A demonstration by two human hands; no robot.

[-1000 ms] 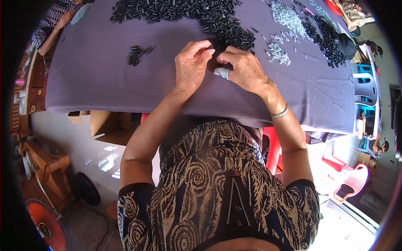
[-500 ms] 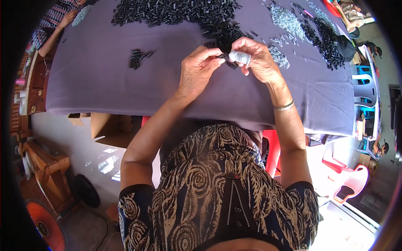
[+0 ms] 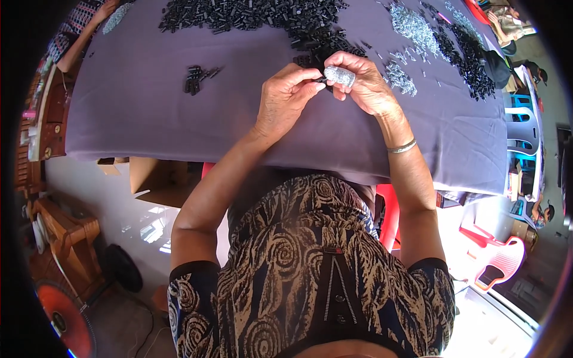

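Over the table, my left hand (image 3: 285, 95) is closed in a pinch on a small black piece (image 3: 323, 79), mostly covered by the fingertips. My right hand (image 3: 369, 88) meets it with curled fingers, close to that same piece. At its fingertips is a silvery-white wrapped lump (image 3: 340, 76); whether this covers a finger or is held, I cannot tell. What else the right fingers grip is hidden. Just beyond both hands lies a big heap of small black cylindrical pieces (image 3: 245, 15). A small cluster of black pieces (image 3: 194, 79) sits to the left.
A purple-grey cloth (image 3: 149, 113) covers the table. Piles of small silvery pieces (image 3: 412, 30) and more black pieces (image 3: 474, 71) lie at the right. Another person's arm (image 3: 77, 51) reaches in at the far left. An open cardboard box (image 3: 158, 182) stands below the near edge.
Both hands have shifted slightly and come closer together at the black piece. The silvery-white lump has tilted and moved a little left. The piles look the same.
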